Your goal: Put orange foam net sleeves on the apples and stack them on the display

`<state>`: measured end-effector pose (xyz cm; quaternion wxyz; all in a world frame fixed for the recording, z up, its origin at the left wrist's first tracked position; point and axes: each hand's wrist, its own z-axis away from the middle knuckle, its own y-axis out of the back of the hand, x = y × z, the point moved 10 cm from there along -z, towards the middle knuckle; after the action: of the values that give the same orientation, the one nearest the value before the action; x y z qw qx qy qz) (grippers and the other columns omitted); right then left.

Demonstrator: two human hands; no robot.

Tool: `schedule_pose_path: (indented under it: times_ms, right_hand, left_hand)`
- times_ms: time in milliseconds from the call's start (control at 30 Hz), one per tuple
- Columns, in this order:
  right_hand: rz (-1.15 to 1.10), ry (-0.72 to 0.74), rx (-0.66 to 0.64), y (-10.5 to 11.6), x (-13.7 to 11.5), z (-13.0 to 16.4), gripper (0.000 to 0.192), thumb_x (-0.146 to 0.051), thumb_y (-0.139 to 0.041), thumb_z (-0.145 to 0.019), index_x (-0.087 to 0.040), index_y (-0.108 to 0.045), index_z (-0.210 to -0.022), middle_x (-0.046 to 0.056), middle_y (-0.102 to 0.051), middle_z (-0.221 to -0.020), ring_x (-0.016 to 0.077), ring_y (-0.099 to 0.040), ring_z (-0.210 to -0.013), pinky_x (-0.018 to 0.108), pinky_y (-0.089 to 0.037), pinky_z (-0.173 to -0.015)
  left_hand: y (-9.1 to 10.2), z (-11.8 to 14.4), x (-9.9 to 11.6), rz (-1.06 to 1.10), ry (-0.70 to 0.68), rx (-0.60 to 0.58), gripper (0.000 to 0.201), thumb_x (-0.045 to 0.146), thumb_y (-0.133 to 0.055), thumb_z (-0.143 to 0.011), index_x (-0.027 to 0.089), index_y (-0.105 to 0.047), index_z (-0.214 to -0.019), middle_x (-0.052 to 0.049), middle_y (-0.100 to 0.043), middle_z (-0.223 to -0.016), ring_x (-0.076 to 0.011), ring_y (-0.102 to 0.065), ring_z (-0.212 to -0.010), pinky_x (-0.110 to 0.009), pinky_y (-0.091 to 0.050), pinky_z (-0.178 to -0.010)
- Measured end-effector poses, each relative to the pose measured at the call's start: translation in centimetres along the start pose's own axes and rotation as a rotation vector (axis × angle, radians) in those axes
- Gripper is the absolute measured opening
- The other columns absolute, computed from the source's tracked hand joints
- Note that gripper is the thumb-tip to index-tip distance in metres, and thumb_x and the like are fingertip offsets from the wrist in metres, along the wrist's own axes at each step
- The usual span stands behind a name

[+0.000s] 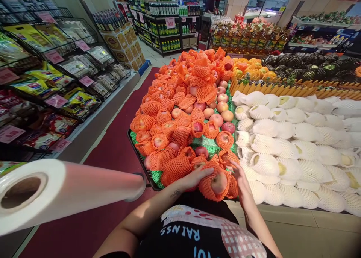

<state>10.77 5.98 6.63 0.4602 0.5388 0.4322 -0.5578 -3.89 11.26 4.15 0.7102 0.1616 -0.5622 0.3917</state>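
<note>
Nearest, a bag roll juts in from the left, well left of the apple. Both forearms reach forward over a black shirt and meet at that apple, which sits in an orange net sleeve at the near edge of the apple pile. The left hand lies palm down just left of the apple, fingers stretched together and resting on the netting, wrist bent a little inward. The right hand comes in from the right, its fingers curled against the sleeve on the apple's right side; how tightly it grips cannot be told. Together the two hands cup the apple between them.

Beyond the apple, the pile rises in orange netting, with some bare apples toward its right side. Right of the apple lie pears in white foam nets. Left of the pile, across a red floor, wire shelves carry packets. Farthest back, behind the pile, stand oil bottles.
</note>
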Motion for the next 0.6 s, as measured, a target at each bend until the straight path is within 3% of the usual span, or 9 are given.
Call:
schedule_pose_path:
  times_ms: [100, 167, 300, 367, 433, 500, 600]
  right_hand:
    - [0.173, 0.103, -0.122, -0.4, -1.9, 1.7, 0.102, -0.059, -0.085, -0.068, -0.035, -0.037, -0.155, 0.007, -0.030, -0.166, 0.0387, -0.034, -0.149, 0.055, -0.028, -0.123]
    - [0.361, 0.119, -0.146, -1.4, -1.8, 2.0, 0.115, -0.043, -0.096, -0.055, -0.037, -0.038, -0.155, 0.008, -0.030, -0.166, 0.0421, -0.030, -0.151, 0.059, -0.023, -0.125]
    - [0.503, 0.179, -0.098, -3.4, -0.5, 1.0, 0.090, -0.034, -0.089, -0.064, -0.036, -0.052, -0.145, 0.010, -0.051, -0.147, 0.0401, -0.047, -0.139, 0.061, -0.031, -0.120]
    - [0.465, 0.182, -0.087, -3.7, 0.2, 0.1, 0.075, -0.034, -0.085, -0.069, -0.032, -0.056, -0.138, 0.011, -0.057, -0.139, 0.0378, -0.053, -0.132, 0.059, -0.037, -0.117]
    - [0.382, 0.131, -0.071, -3.2, 0.7, -1.1, 0.067, -0.037, -0.082, -0.073, -0.029, -0.055, -0.134, 0.011, -0.060, -0.137, 0.0353, -0.057, -0.127, 0.057, -0.041, -0.114]
    - [0.301, 0.089, -0.014, -2.1, 0.5, -2.8, 0.064, -0.043, -0.080, -0.077, -0.027, -0.052, -0.132, 0.012, -0.060, -0.137, 0.0330, -0.058, -0.127, 0.055, -0.041, -0.114]
    - [0.268, 0.134, 0.111, -0.8, -1.4, -6.1, 0.063, -0.048, -0.078, -0.079, -0.025, -0.050, -0.132, 0.011, -0.057, -0.140, 0.0305, -0.053, -0.132, 0.053, -0.034, -0.120]
  left_hand:
    - [-0.1, -0.1, 0.7, -0.148, -0.007, 0.042, 0.035, 0.046, -0.050, -0.093, 0.017, -0.067, -0.103, -0.009, -0.070, -0.110, -0.0251, -0.062, -0.111, -0.040, -0.047, -0.106]
    - [-0.1, 0.0, 0.6, -0.189, 0.010, 0.071, 0.035, 0.050, -0.056, -0.089, 0.016, -0.066, -0.092, -0.007, -0.069, -0.097, -0.0256, -0.061, -0.103, -0.041, -0.048, -0.100]
    - [0.6, 0.6, 1.3, -0.443, -0.015, 0.147, 0.038, 0.055, -0.068, -0.081, 0.018, -0.062, -0.073, -0.003, -0.063, -0.077, -0.0232, -0.060, -0.087, -0.035, -0.049, -0.083]
    - [1.5, 1.4, 3.0, -0.506, -0.130, 0.200, 0.033, 0.048, -0.068, -0.083, 0.018, -0.064, -0.072, -0.004, -0.067, -0.084, -0.0216, -0.061, -0.086, -0.032, -0.048, -0.080]
    - [2.8, 2.4, 4.3, -0.440, -0.241, 0.236, 0.025, 0.042, -0.068, -0.085, 0.017, -0.069, -0.079, -0.007, -0.071, -0.100, -0.0198, -0.063, -0.087, -0.029, -0.048, -0.076]
    - [4.6, 2.9, 4.9, -0.415, -0.273, 0.293, 0.024, 0.040, -0.065, -0.089, 0.017, -0.071, -0.089, -0.008, -0.072, -0.103, -0.0180, -0.064, -0.083, -0.028, -0.048, -0.071]
    - [6.7, 2.0, 5.4, -0.674, -0.241, 0.405, 0.023, 0.035, -0.054, -0.098, 0.017, -0.069, -0.095, -0.006, -0.072, -0.097, -0.0177, -0.065, -0.087, -0.028, -0.050, -0.080]
